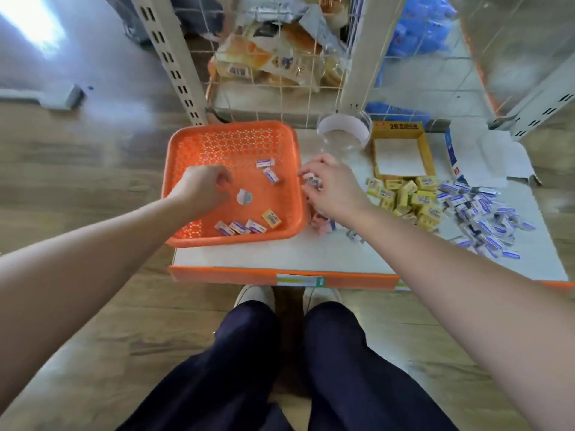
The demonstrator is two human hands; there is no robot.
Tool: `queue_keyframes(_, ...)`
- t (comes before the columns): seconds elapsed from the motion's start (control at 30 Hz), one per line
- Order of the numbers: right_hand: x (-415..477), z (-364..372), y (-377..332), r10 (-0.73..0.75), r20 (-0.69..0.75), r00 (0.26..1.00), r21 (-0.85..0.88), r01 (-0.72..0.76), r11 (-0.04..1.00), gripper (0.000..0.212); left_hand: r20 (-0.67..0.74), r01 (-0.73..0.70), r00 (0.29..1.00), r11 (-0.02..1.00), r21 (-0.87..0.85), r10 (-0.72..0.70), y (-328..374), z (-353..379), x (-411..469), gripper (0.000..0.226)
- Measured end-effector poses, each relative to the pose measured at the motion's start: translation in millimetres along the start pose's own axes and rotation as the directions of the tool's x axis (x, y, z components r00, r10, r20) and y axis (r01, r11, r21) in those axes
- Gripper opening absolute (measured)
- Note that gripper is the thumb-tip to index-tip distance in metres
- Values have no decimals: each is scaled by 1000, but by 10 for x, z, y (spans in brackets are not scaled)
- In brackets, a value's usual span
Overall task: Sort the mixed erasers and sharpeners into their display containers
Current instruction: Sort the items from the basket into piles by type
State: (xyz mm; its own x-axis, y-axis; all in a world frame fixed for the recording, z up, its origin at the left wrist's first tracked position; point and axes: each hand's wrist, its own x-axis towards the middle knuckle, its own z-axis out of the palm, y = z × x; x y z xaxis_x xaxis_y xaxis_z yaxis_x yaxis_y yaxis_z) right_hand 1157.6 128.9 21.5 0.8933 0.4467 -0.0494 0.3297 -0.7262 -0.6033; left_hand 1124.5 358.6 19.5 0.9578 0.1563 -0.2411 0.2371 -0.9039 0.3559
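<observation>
- The mixed stock lies in the orange tray (231, 140) at the left of the shelf (280, 256). Only a few pieces are in it: blue-and-white erasers (239, 227) along the near edge, one yellow eraser (271, 218) and a round piece (244, 196) mid-tray, probably a sharpener.
- The left hand (202, 188) hovers over the tray with fingers curled downward, likely going for the round piece. I cannot tell whether it pinches anything.
- The right hand (334, 188), just right of the tray's rim, grips a few small pieces (312, 180) in its fingertips. It is poised over a pinkish pile (320, 220), apparently to add them by kind.
- Further right lie a yellow pile (407, 200) and a blue-and-white pile (479, 213), each staged near its container, so sorting looks well along.
- On the far side stand a clear jar (343, 132) and an open yellow box (425, 152), both seemingly unfilled.
- The right wrist hides much of the pinkish pile. Labels are too blurred to read.
</observation>
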Motion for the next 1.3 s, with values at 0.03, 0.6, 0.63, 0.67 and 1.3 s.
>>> queue_keyframes(0.03, 49, 94, -73, -17, 29, 999, 9, 17, 1000, 26, 34, 21, 999, 1000, 15, -21, -119, 44, -3, 28)
queue_keyframes(0.6, 571, 1079, -154, 119, 436, 892, -494, 127, 860, 39, 361, -170, 920, 985, 21, 151, -503, 570, 166, 44)
queue_keyframes(0.63, 574, 1097, -146, 123, 427, 896, -494, 117, 861, 40, 356, -182, 920, 983, 17, 164, -472, 590, 180, 40)
queue_keyframes(0.67, 574, 1114, -140, 127, 420, 899, -495, 110, 862, 40, 352, -195, 919, 981, 21, 175, -448, 612, 196, 38)
queue_keyframes(1.3, 287, 283, -354, 15, 21, 1000, -260, -9, 966, 46, -24, -196, 981, 974, -115, 195, -72, -44, 9, 21)
